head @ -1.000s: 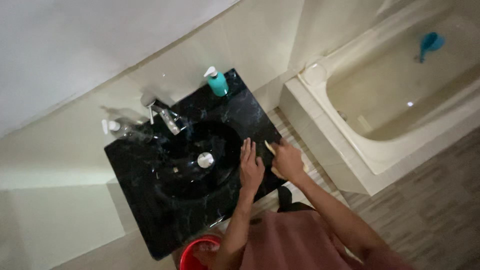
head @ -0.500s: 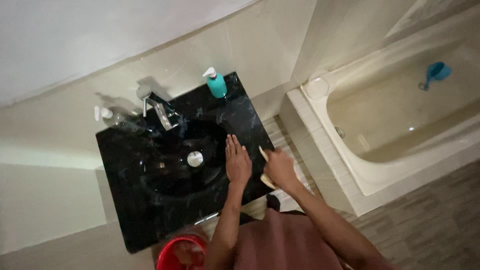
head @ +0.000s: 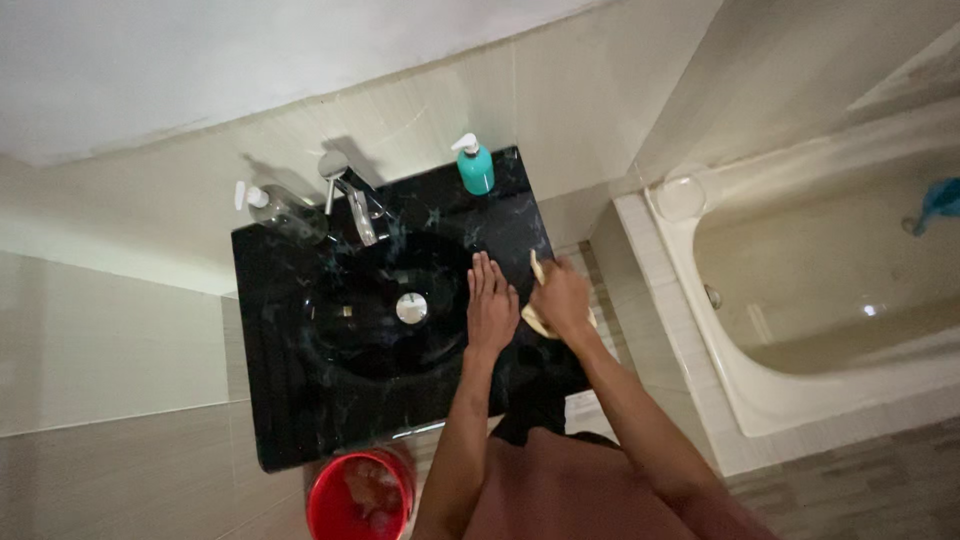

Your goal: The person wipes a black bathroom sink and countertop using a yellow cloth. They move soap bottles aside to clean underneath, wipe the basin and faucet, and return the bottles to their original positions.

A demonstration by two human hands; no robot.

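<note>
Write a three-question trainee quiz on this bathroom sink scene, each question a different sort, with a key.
1. True or false: the left hand lies flat, fingers spread, on the black counter at the rim of the basin.
2. What does the right hand press at the counter's right edge? A) a pale cloth B) the teal soap dispenser C) the tap
3. Fill in: the round container on the floor below the counter's front edge is a ____ bucket.

Key: 1 true; 2 A; 3 red.
</note>
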